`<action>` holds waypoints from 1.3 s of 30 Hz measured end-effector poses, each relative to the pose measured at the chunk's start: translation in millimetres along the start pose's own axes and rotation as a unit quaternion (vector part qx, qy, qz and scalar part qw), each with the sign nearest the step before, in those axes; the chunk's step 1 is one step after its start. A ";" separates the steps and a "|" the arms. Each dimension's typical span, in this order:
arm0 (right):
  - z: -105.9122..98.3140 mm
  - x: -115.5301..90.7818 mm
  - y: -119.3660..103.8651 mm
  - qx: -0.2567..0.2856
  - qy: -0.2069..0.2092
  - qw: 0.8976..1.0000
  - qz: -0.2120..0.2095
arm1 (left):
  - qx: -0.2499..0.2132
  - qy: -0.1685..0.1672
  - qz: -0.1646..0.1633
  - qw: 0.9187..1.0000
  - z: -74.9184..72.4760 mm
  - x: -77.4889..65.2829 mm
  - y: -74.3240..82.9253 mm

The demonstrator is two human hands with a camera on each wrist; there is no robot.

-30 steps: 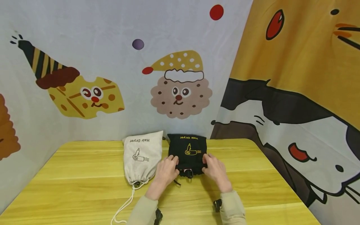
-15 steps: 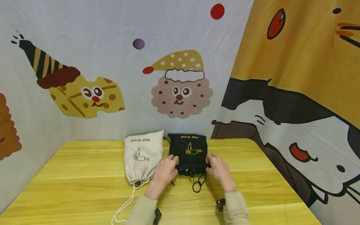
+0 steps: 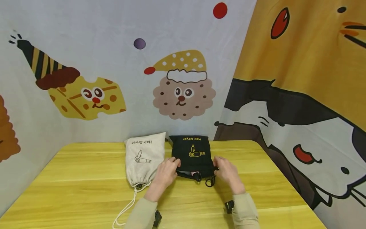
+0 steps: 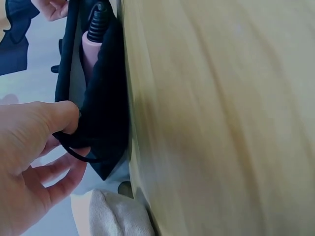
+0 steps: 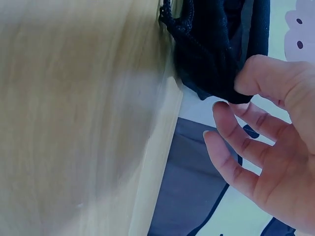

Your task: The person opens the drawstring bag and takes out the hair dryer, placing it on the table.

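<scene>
- The black bag lies on the table, near its far edge, with its mouth toward the person.
- The left hand pinches one corner of this mouth between thumb and fingers; the right hand pinches the other corner, its lower fingers being loose and apart.
- I judge that the opening is mostly done: the mouth is spread wide, and a pink handle with a black ribbed cord end shows inside.
- The handle's item is not out of the bag, so removing it, if wanted, is left.
- The white bag, beside it, is gathered closed.
- Most of the item is hidden by the cloth. Whether the left hand touches the white bag, I cannot tell. The sleeves are cut off below.
</scene>
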State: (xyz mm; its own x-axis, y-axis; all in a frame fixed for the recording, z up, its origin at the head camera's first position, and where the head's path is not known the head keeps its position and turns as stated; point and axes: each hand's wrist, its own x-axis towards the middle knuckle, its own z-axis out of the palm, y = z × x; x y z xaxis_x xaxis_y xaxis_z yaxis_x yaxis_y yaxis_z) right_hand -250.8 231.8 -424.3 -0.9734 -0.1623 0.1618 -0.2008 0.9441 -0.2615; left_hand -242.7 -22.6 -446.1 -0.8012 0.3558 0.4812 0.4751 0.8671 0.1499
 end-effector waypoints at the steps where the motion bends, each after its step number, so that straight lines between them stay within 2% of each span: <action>1: 0.2 -0.3 0.0 0.001 0.002 1.000 0.000 | -0.003 0.001 -0.003 1.000 -0.1 -0.2 0.2; 8: 0.7 -2.4 -0.1 0.017 0.012 1.000 0.000 | -0.020 0.007 -0.022 1.000 -1.1 -1.0 3.2; 12: -0.5 -2.6 1.3 0.028 0.004 1.000 0.000 | -0.004 0.005 -0.010 1.000 -1.7 -1.3 3.8; 17: -1.2 -2.5 7.1 0.029 -0.013 1.000 0.000 | 0.008 -0.020 0.006 1.000 -2.4 -4.1 2.2; 25: 0.2 -4.4 10.5 0.028 -0.013 0.999 -0.007 | -0.023 -0.032 0.016 0.999 -3.6 -6.0 -1.3; 31: -5.9 -10.4 -1.4 0.009 0.012 0.999 -0.040 | -0.067 -0.057 0.013 0.996 -9.8 -7.4 -3.3; 34: -13.2 -15.8 -13.4 -0.002 0.016 0.998 -0.065 | -0.076 -0.059 0.006 0.995 -11.6 -8.3 -3.9; 37: -19.3 -20.4 -27.1 0.016 -0.007 0.996 -0.088 | -0.079 -0.052 0.000 0.996 -11.7 -9.1 -4.4; 39: -21.0 -21.6 -35.8 0.049 -0.044 0.992 -0.106 | -0.079 -0.048 -0.006 0.996 -11.1 -9.2 -4.6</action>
State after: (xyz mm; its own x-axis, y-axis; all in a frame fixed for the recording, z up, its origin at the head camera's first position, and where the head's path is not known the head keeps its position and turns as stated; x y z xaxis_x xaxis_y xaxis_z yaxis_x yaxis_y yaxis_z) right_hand -220.3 207.5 -398.4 -0.9135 -0.3817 0.1409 -0.4069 0.8548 -0.3221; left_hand -233.5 -33.7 -441.6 -0.8345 0.3845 0.3946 0.5109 0.8082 0.2930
